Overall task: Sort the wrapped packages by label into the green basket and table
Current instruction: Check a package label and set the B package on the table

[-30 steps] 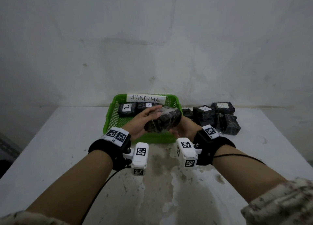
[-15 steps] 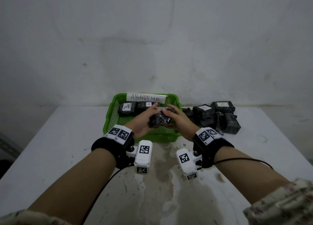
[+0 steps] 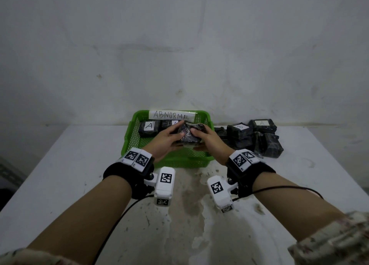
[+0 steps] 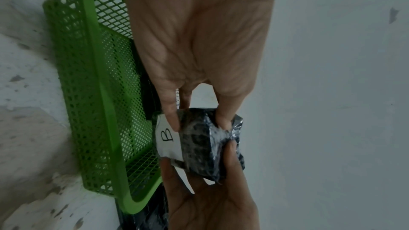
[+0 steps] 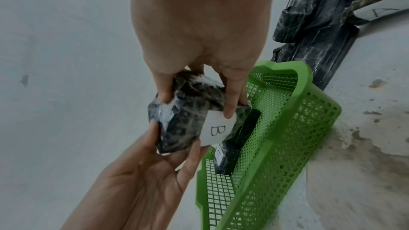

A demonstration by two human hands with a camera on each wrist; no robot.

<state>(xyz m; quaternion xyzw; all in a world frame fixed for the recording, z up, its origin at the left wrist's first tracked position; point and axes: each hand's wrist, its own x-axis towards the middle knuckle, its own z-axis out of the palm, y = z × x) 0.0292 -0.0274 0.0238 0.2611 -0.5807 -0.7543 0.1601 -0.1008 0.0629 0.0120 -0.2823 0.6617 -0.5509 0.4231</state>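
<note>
Both hands hold one black wrapped package (image 3: 187, 135) just above the green basket (image 3: 129, 145). My left hand (image 3: 177, 130) grips its left side and my right hand (image 3: 197, 131) grips its right side. In the wrist views the package (image 4: 199, 144) (image 5: 188, 120) shows a white label marked B on its underside. Fingertips of both hands touch that label. Two packages marked A (image 3: 149, 128) lie at the back of the basket, under a paper sign reading ABNORMAL (image 3: 171, 115).
A pile of black wrapped packages (image 3: 257, 139) sits on the white table (image 3: 60, 175) right of the basket; one shows B, another A. The wall stands right behind the basket. Stained bare tabletop lies between the basket and me.
The package was turned over between my hands. My right hand moved from under it to its right side. Both hands lifted it slightly away from me over the basket.
</note>
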